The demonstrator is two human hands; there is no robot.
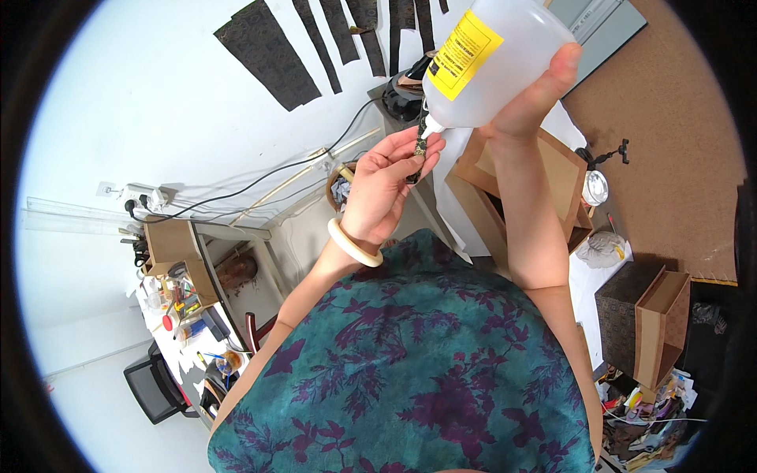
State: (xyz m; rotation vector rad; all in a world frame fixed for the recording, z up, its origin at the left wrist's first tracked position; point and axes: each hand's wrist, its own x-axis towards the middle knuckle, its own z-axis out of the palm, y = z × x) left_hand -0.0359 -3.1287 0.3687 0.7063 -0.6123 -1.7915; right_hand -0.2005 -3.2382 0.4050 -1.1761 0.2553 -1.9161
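My right hand [536, 98] grips a large translucent white squeeze bottle [516, 67] with a yellow label. The bottle is tipped, its narrow white nozzle [431, 126] pointing down to the left. Right under the tip, my left hand [382, 177] pinches a thin dark strip with a gold pattern [420, 148] between thumb and fingers. Nozzle and strip look to be touching or nearly so; I cannot tell which. A cream bangle [352, 246] is round my left wrist.
Brown box pieces [481, 169] lie on the white-covered table beneath my right arm. A dark patterned box [631, 307] stands at the right above a heap of scraps [654, 418]. Dark patterned strips [268, 59] hang on the wall. A cluttered desk [185, 347] is at left.
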